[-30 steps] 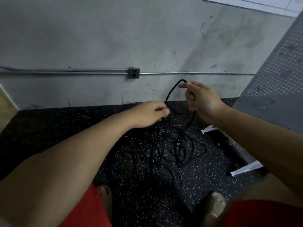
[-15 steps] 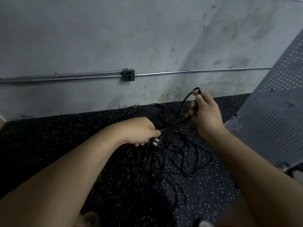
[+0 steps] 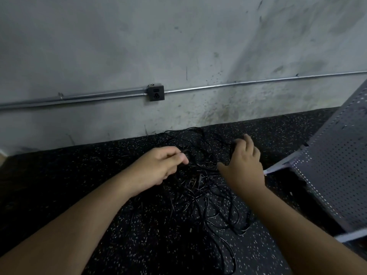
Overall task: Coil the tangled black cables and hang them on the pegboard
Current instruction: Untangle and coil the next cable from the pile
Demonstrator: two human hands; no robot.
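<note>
Tangled cables (image 3: 200, 187) lay center frame btwn hands: left hand (image 3: 158, 167) pinched a strand; right hand (image 3: 243, 165) grip unclear.

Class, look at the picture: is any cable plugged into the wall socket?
No, nothing is plugged into the wall socket; the black cables lie tangled on the floor below it.

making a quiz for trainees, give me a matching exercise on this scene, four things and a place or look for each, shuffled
1 black cables
2 outlet box
3 pegboard
4 floor

a grey, full of holes
b fixed on the wall
c dark with pale specks
d tangled in a heap

Pairs: 1-d, 2-b, 3-a, 4-c
</note>
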